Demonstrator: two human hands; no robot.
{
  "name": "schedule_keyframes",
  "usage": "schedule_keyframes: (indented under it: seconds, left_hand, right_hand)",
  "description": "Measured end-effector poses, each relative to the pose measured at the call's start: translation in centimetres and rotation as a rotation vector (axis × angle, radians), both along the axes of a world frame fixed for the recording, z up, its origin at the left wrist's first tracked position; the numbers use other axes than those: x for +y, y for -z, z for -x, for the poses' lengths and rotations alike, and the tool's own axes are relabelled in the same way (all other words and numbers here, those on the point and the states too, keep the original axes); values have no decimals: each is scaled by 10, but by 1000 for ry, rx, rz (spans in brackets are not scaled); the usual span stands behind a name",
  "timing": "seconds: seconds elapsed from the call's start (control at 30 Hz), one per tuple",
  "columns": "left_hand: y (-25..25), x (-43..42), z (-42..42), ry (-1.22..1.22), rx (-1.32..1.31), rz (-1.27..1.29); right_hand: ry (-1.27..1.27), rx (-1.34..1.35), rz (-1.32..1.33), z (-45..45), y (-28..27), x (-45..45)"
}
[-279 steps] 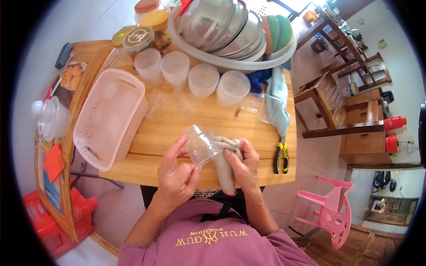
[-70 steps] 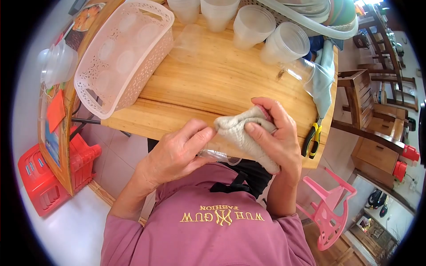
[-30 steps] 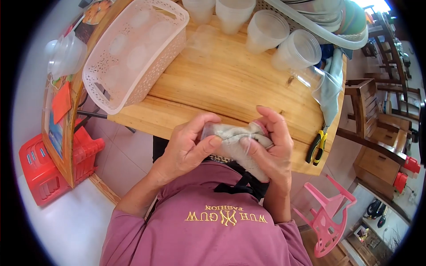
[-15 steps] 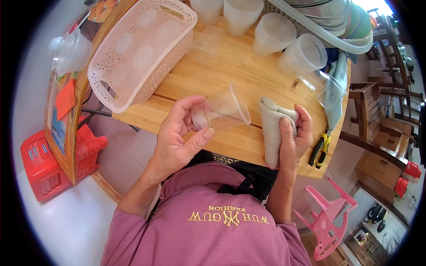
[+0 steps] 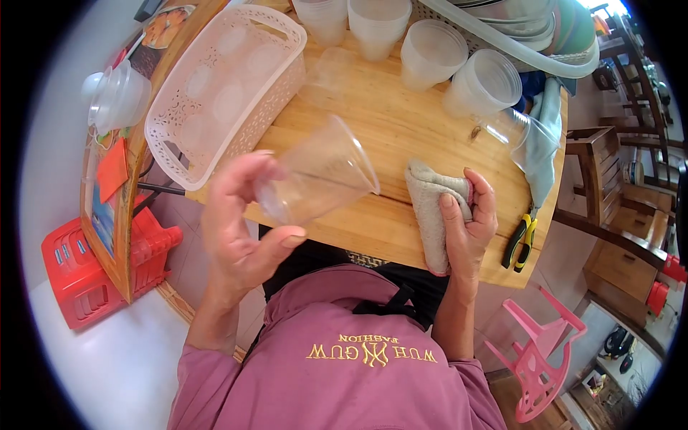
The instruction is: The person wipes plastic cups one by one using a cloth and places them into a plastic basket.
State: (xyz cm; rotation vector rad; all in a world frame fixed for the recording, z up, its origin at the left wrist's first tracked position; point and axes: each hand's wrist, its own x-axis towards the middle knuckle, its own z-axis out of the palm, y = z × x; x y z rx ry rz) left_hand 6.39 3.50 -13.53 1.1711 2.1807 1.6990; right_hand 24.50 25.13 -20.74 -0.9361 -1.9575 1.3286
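Note:
A clear plastic cup (image 5: 322, 175) is tilted on its side in my left hand (image 5: 247, 222), its wide mouth facing right. The fingers and thumb grip it near the base, above the front edge of the table. My right hand (image 5: 469, 222) is wrapped round a folded grey cloth (image 5: 430, 208) at the table's front edge, apart from the cup. Beyond them stand stacks of clear cups, among them a stack (image 5: 484, 82) at the right and another stack (image 5: 433, 54) beside it. One more clear cup (image 5: 527, 140) lies on its side at the right.
A pale pink perforated basket (image 5: 233, 93) with clear cups inside stands at the left of the wooden table (image 5: 358, 93). Pliers (image 5: 519, 240) with yellow-black handles and a light blue cloth (image 5: 541, 158) lie along the right edge. A pink plastic chair (image 5: 537, 351) stands below right.
My left hand has moved left and a little up towards my head with the cup. My right hand still grips the grey cloth, nearly unmoved.

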Motion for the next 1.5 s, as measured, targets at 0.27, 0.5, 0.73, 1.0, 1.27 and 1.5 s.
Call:
schedule_keyframes:
  seconds: [0.27,0.5,0.73,1.0,1.27,1.5]
  left_hand:
    - [-38,-12,47,-228,139,-157]
    - [-55,2,93,-270,375,81]
    - [-51,19,126,-195,371,185]
    - [-49,29,133,-179,583,394]
    - [-72,36,69,-62,655,296]
    - [-34,74,-60,681,412,-25]
  right_hand:
    - [-20,-7,15,-2,4,1]
    - [-7,-16,-21,0,2,0]
    - [0,-33,-46,3,-4,-1]
    - [-3,-55,-77,2,-1,0]
    - [-7,-44,-7,3,0,1]
    - [-267,-87,-269,10,-16,-11]
